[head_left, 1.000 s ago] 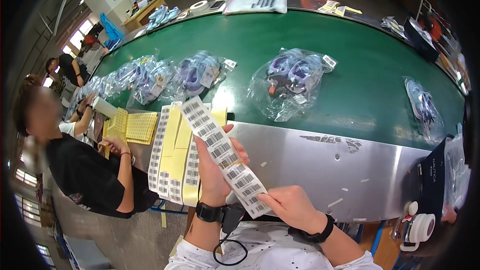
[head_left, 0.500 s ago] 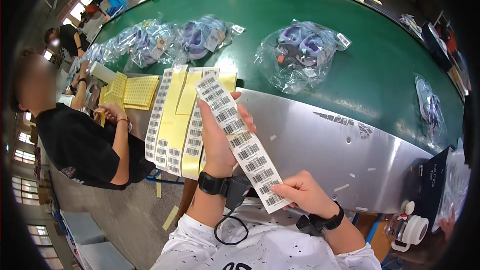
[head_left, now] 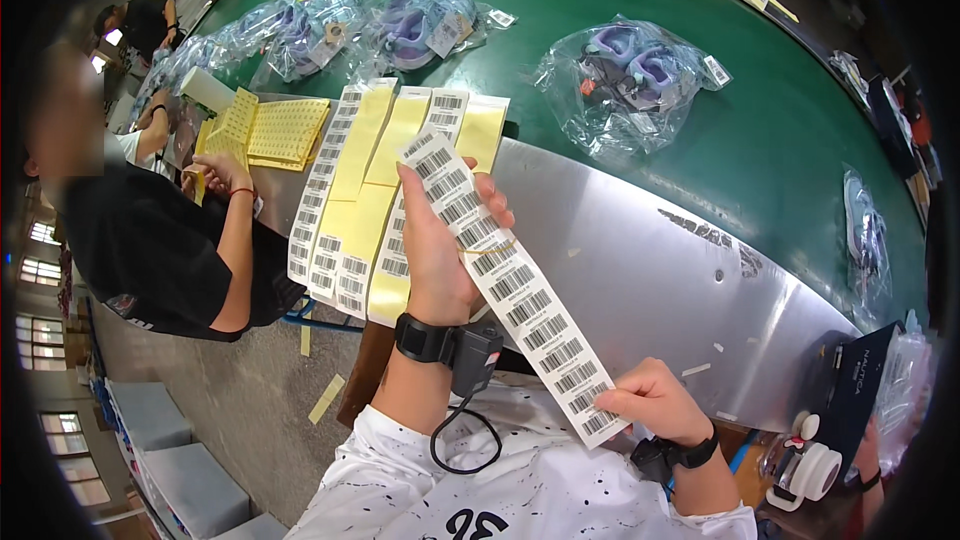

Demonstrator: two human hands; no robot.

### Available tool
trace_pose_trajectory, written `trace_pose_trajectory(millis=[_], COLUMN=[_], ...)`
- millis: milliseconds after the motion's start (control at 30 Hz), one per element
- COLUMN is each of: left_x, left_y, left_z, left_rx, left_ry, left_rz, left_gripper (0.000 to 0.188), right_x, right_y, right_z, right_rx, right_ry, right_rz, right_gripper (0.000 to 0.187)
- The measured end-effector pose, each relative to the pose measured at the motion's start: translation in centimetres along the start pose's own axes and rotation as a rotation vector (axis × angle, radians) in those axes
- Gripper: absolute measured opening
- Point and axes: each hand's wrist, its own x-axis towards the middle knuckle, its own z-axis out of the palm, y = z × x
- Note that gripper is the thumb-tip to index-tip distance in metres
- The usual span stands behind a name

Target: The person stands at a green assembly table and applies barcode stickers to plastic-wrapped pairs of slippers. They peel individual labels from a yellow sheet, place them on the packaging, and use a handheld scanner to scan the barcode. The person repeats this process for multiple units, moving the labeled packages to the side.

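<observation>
A long white strip of barcode labels (head_left: pixel 540 316) slants across in front of me, printed side up, with a thin rubber band (head_left: pixel 486 249) around its middle. My left hand (head_left: pixel 440 255) is closed around the strip's upper part, thumb along the left edge and fingertips showing on the right. At the lower end, my right hand (head_left: pixel 658 402) pinches the strip between thumb and fingers. Beyond my left hand, more barcode label strips (head_left: pixel 324 195) and yellow backing strips (head_left: pixel 404 137) lie side by side on the table.
Bagged lilac-blue shoes (head_left: pixel 640 70) lie on the green table surface (head_left: pixel 520 0), which has a metal front edge (head_left: pixel 640 240). At left, a person in black (head_left: pixel 170 240) handles yellow label sheets (head_left: pixel 285 132). A white bottle (head_left: pixel 810 470) and dark box (head_left: pixel 865 375) stand at right.
My right hand has moved right, away from my left hand, and a longer stretch of the label strip shows between them. The table things sit higher in the view.
</observation>
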Motion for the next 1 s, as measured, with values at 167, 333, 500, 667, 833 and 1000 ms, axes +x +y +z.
trace_pose_trajectory(millis=[167, 333, 500, 667, 833, 1000], left_x=[0.1, 0.0, 0.2, 0.2, 0.9, 1.3], left_y=[1.3, 1.8, 1.8, 1.7, 2.2, 2.7], left_z=[0.0, -0.4, -0.8, -0.7, -1.8, -1.9], left_rx=[-0.053, -0.022, -0.017, -0.023, -0.059, -0.057], left_ry=[-0.035, -0.094, -0.062, -0.085, -0.14, -0.076], left_rz=[0.042, 0.098, 0.083, 0.071, 0.072, 0.086], left_gripper=[0.059, 0.058, 0.06, 0.058, 0.057, 0.061], right_x=[0.0, 0.1, -0.1, -0.6, -1.0, -1.9], right_y=[0.7, 0.6, 0.4, 0.8, 0.8, 2.2], right_z=[0.1, 0.6, 0.6, 0.1, -0.3, -1.6], right_rx=[0.037, 0.046, 0.033, 0.025, -0.012, -0.091], right_ry=[-0.023, 0.006, 0.019, 0.009, -0.001, -0.029], right_rz=[-0.001, 0.021, 0.037, 0.015, 0.009, 0.037], right_gripper=[0.025, 0.025, 0.022, 0.025, 0.032, 0.034])
